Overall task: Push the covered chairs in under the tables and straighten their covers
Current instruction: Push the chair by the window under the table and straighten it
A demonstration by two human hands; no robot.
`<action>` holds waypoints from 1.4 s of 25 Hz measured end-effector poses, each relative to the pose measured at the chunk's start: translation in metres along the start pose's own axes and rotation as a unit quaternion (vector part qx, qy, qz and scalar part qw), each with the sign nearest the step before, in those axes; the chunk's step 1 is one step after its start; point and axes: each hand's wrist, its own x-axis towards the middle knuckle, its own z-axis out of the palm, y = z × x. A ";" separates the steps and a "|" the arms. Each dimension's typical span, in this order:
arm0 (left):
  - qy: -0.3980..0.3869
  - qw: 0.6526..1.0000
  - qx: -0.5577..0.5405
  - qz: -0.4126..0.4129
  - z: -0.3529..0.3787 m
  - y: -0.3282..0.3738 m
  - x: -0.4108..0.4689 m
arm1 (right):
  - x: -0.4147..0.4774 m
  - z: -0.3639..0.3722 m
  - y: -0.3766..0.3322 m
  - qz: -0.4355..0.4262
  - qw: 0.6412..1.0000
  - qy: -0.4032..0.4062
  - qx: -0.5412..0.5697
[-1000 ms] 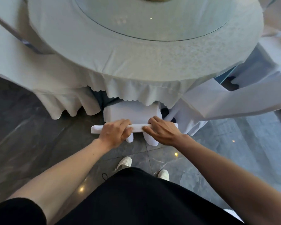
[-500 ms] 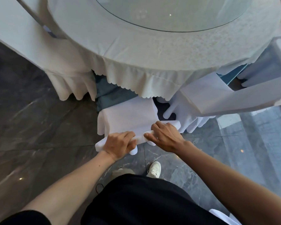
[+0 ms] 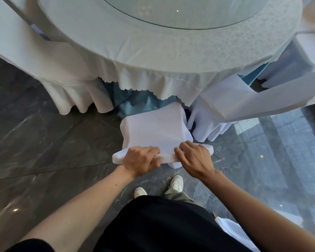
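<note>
The left hand (image 3: 141,160) and right hand (image 3: 195,157) sit side by side, fingers curled tight over the top of the chair (image 3: 153,130) back. Its white seat lies mostly outside the table (image 3: 153,51), with only the front edge at the cloth's hem. A second chair (image 3: 235,99) stands just right.

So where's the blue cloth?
Middle of the head view: the blue cloth hangs under the scalloped edge of the tablecloth, just beyond the chair.

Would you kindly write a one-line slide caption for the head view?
Left hand and right hand hold the top edge of a white-covered chair at a round clothed table.
</note>
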 end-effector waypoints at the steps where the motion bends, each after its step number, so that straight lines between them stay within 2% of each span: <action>1: 0.000 1.000 -0.001 0.007 0.000 -0.001 0.001 | 0.004 -0.001 -0.003 0.006 1.000 0.005 0.003; 10: 0.013 1.000 -0.010 0.020 0.008 -0.038 0.048 | 0.067 0.011 0.012 0.045 0.997 0.066 0.002; 16: 0.010 0.998 -0.001 -0.061 0.028 -0.052 0.102 | 0.127 -0.001 0.042 0.028 0.995 0.095 0.022; 21: 0.011 0.997 0.004 -0.082 0.042 -0.067 0.130 | 0.161 -0.008 0.058 0.018 0.994 0.108 0.018; 35: 0.032 0.991 0.017 -0.126 0.042 -0.041 0.110 | 0.137 -0.003 0.069 -0.028 0.995 0.093 0.033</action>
